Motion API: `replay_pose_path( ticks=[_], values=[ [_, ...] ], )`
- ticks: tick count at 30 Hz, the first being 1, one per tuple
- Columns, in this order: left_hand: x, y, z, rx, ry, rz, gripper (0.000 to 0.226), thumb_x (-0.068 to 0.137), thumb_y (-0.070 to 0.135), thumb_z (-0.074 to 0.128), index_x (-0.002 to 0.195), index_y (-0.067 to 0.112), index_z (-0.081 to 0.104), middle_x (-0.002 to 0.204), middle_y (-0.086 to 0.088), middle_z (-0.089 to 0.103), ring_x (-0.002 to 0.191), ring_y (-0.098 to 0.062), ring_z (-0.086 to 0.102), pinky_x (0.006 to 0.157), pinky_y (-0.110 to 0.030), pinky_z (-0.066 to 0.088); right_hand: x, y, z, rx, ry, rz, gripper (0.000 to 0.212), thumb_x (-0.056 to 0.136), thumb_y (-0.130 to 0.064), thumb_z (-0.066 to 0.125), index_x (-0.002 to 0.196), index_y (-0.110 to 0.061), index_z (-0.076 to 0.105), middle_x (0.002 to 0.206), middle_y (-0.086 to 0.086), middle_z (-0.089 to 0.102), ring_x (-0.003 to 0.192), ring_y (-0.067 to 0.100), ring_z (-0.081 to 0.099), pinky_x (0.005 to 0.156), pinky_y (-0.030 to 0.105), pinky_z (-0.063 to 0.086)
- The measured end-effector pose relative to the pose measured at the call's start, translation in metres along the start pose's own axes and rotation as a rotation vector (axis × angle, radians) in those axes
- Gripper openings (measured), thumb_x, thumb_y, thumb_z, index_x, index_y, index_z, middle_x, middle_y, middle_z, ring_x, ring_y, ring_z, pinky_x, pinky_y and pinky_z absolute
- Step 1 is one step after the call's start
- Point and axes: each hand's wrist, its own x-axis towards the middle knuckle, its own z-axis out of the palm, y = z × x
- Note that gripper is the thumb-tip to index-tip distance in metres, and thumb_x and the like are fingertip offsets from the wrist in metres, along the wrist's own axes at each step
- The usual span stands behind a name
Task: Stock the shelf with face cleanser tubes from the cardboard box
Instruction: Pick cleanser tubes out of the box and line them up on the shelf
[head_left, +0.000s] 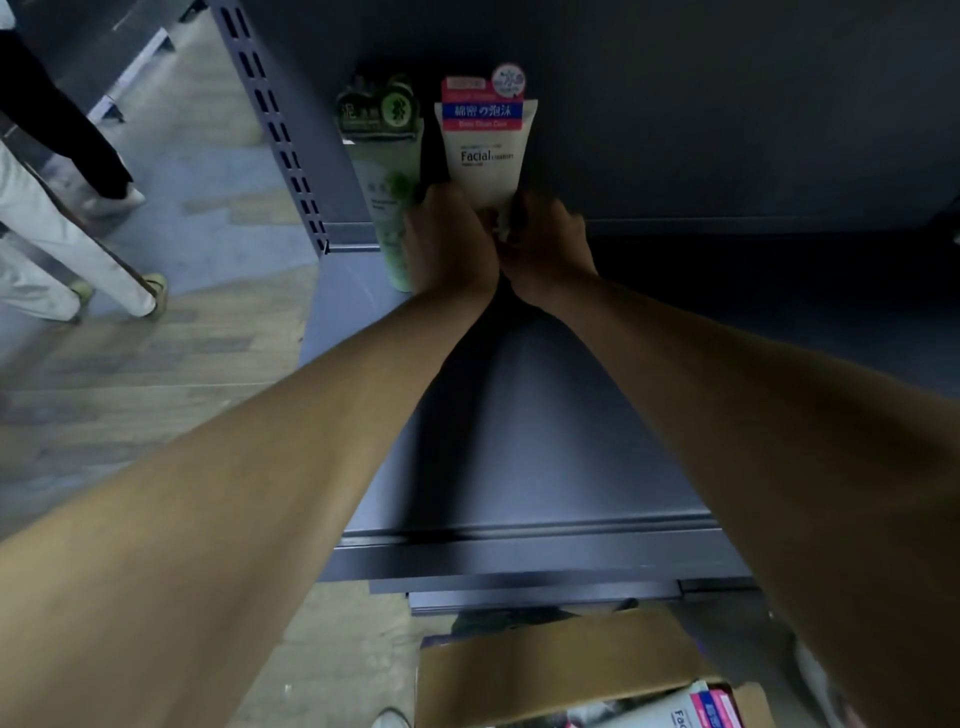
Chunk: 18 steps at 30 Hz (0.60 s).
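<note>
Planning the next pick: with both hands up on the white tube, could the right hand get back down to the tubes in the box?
Probably yes. The right hand is at the base of the white tube with the left hand, but the cardboard box lies open below the shelf, more tubes exposed, nothing covering them.

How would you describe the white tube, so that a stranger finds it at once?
Look at the back of the dark grey metal shelf. Two tubes stand there; both hands, left hand and right hand, hold the white tube. Unlike the green tube on its left, it says "Facial" under a red-and-blue card.
</note>
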Motion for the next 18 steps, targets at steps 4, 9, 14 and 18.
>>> replay_pose_path(
  ticks=[4, 9, 14, 18],
  values=[
    [0.005, 0.003, 0.000, -0.003, -0.006, 0.002, 0.025, 0.090, 0.013, 0.059, 0.114, 0.005, 0.063, 0.110, -0.015, 0.067, 0.105, -0.033, 0.062, 0.075, -0.035, 0.046, 0.008, 0.001, 0.001, -0.011, -0.009, -0.010, 0.042, 0.095, -0.048, 0.054, 0.121, -0.014, 0.056, 0.111, 0.004, 0.060, 0.100, 0.019, 0.051, 0.056, 0.018, 0.030],
    [0.004, 0.005, 0.001, 0.001, 0.027, 0.011, 0.025, 0.094, 0.013, 0.054, 0.117, 0.005, 0.062, 0.114, -0.014, 0.067, 0.108, -0.030, 0.062, 0.075, -0.030, 0.043, 0.013, 0.001, 0.001, -0.012, -0.017, -0.002, 0.041, 0.095, -0.044, 0.056, 0.121, -0.013, 0.055, 0.116, 0.005, 0.061, 0.101, 0.018, 0.052, 0.066, 0.023, 0.037],
    [0.005, 0.006, 0.002, 0.005, 0.031, 0.013, 0.025, 0.094, 0.013, 0.053, 0.117, 0.005, 0.063, 0.115, -0.014, 0.067, 0.108, -0.030, 0.062, 0.083, -0.035, 0.050, 0.014, 0.002, 0.001, -0.016, -0.010, -0.003, 0.041, 0.094, -0.044, 0.057, 0.122, -0.014, 0.055, 0.115, 0.002, 0.061, 0.088, 0.009, 0.043, 0.054, 0.013, 0.028],
    [0.004, 0.006, 0.002, 0.002, 0.026, 0.015, 0.024, 0.095, 0.012, 0.052, 0.115, 0.004, 0.063, 0.114, -0.014, 0.067, 0.107, -0.029, 0.062, 0.081, -0.032, 0.048, 0.017, 0.002, 0.007, -0.003, -0.005, 0.024, 0.039, 0.094, -0.042, 0.058, 0.122, -0.015, 0.055, 0.116, 0.003, 0.062, 0.092, 0.012, 0.049, 0.065, 0.020, 0.037]
  ],
)
